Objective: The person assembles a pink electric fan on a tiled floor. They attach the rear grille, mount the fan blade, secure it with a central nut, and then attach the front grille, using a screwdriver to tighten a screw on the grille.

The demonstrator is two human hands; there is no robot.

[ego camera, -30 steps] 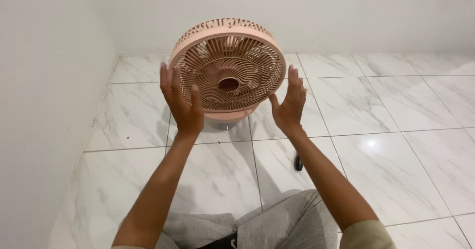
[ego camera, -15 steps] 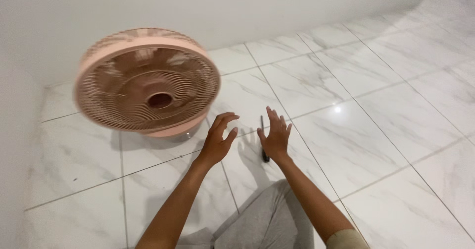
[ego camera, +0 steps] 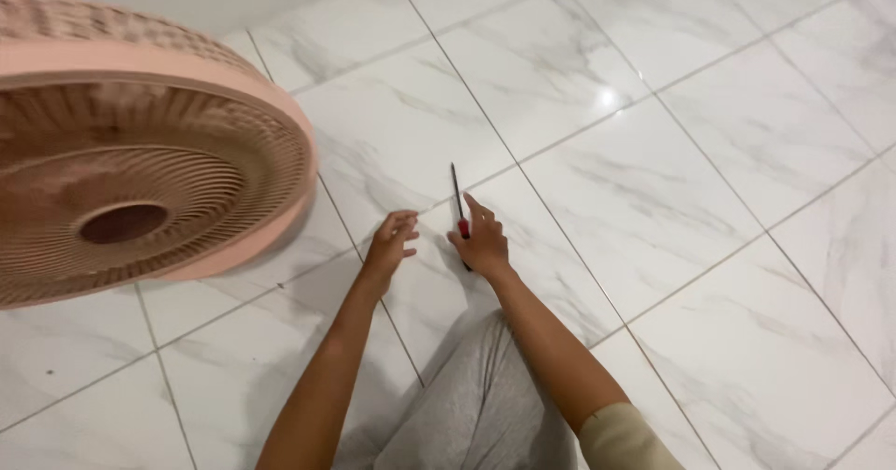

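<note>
While the pink fan [ego camera: 140,162] stands at the left of the frame, the right hand [ego camera: 481,241] closes loosely over the screwdriver [ego camera: 458,210] lying on the floor [ego camera: 709,199] mid-frame, not yet lifted, the left hand [ego camera: 390,244] open and empty just beside it; picking it up seems to need a firmer grip

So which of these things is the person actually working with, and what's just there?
In hand:
- screwdriver on the floor, right hand on its handle
- left hand, open, close beside it
- pink fan, standing on the floor at the left

Just there:
- white marble tile floor
- grey trouser leg
</note>
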